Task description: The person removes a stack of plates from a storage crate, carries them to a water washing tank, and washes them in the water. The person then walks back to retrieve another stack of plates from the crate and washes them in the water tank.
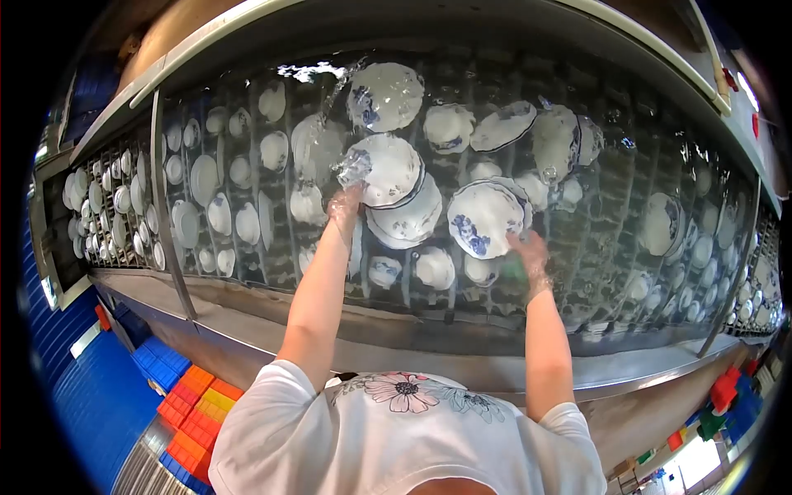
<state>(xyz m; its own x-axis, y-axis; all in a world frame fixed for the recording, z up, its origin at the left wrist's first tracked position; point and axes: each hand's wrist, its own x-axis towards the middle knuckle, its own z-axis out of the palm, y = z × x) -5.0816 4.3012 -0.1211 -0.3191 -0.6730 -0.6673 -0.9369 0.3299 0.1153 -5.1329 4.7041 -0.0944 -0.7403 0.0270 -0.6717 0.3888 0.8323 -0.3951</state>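
My left hand (347,199) grips the left edge of a white plate (393,168) at the water surface, with splashing around the fingers. Another white plate (410,217) lies partly beneath it. On the right, my right hand (526,247) is closed on the lower right rim of a white plate with a blue floral pattern (483,218). Behind that plate the edge of another dish shows. Water blurs the fingers of both hands. Farther back lies a blue-patterned plate (384,96), and an oval dish (504,125) sits to its right.
A long metal trough (247,318) of water holds many white bowls and plates on slatted racks. Upright metal bars (169,223) cross it at left and right. Orange crates (188,404) and blue crates (159,363) stand on the floor at lower left.
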